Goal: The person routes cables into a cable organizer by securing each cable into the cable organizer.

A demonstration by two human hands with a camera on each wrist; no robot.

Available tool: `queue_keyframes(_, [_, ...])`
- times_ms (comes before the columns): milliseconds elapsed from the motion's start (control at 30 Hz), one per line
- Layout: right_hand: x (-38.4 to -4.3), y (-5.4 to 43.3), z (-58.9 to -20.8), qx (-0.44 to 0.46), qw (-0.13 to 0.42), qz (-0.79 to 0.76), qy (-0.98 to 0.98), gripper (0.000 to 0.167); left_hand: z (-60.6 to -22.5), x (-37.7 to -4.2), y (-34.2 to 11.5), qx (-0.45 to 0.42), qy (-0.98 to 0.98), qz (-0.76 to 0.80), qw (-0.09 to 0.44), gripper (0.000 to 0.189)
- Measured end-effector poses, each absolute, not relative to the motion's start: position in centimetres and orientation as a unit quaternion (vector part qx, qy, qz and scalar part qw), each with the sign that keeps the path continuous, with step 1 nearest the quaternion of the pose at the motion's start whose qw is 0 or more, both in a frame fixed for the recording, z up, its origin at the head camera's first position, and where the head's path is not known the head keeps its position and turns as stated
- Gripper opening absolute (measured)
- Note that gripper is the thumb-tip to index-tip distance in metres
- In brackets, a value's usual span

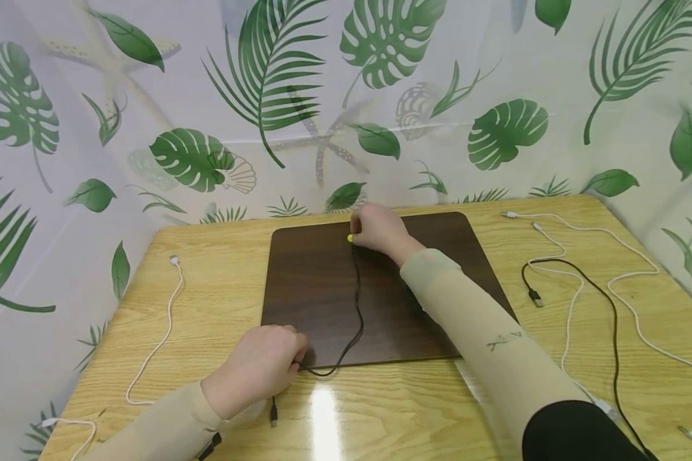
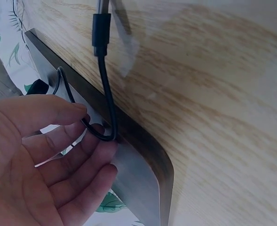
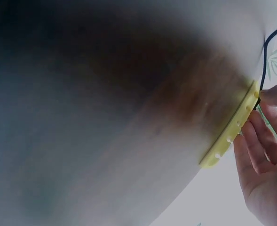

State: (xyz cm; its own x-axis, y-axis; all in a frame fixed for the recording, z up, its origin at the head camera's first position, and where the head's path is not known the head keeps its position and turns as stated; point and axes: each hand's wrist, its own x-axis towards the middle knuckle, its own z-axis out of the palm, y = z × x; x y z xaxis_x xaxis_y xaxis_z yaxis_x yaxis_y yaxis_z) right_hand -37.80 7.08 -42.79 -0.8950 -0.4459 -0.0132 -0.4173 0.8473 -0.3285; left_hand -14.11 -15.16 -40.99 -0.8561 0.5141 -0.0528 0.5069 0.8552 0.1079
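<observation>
A person's left hand (image 1: 259, 360) pinches a black cable (image 1: 357, 301) between thumb and fingers at the near left corner of a dark board (image 1: 311, 282), and a small plug (image 1: 273, 415) hangs out on the near side of that hand. From there the cable loops past the board's near edge, then runs across its top to the far side. There the right hand (image 1: 377, 229) pinches the cable with thumb and fingertips beside a yellow strip (image 3: 236, 126) dotted with small holes; the right wrist view is blurred, so whether the cable sits in the strip is hard to tell. The board lies on a wooden table (image 1: 225, 288). A white cable (image 1: 170, 314) lies to the left, and more white cables (image 1: 571, 314) lie to the right.
</observation>
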Motion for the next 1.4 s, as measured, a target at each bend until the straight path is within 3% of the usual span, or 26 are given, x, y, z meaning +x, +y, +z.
queue_keyframes(800, [-38.33,6.68,-42.3,-0.261,0.047,-0.116,0.957,0.011,-40.99,-14.07,-15.14,0.269,0.961,0.048,0.039,0.035])
queue_keyframes(1100, [-38.4,6.76,-41.99,-0.224,0.073,-0.145,0.961,0.008,-40.91,-14.12,-15.15,0.273,0.96,0.046,0.036,0.035])
queue_keyframes(1400, [-38.02,6.81,-42.43,-0.233,0.061,-0.13,0.962,0.008,-41.05,-14.27,-15.21,0.269,0.961,0.049,0.046,0.036])
